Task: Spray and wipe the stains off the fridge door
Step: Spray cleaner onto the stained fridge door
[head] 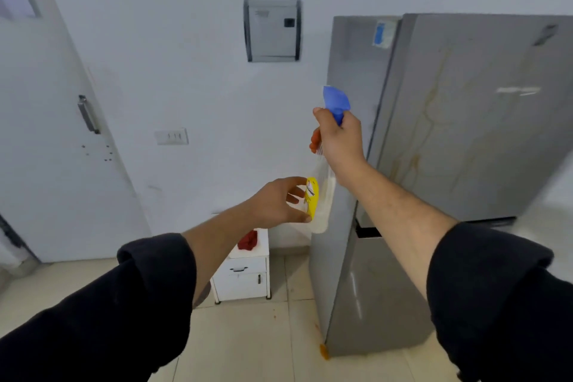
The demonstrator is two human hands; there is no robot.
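Right hand point(339, 136) wrapped around neck of clear plastic spray bottle point(322, 195) with blue trigger head, ready to fire | left hand point(283, 200) cups bottle base, steadying | grey steel fridge door point(477, 121) just right, orange drip stains point(434, 112) unwiped | red cloth point(248, 240) on white cabinet point(242, 276) below, likely for wiping.

Black long sleeves point(130, 304) pushed up both forearms; hands bare.

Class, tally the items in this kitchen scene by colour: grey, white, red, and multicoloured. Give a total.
Grey: 2, fridge, wall box
White: 3, door, cabinet, switch
Red: 1, cloth
Multicoloured: 1, spray bottle
Total: 7
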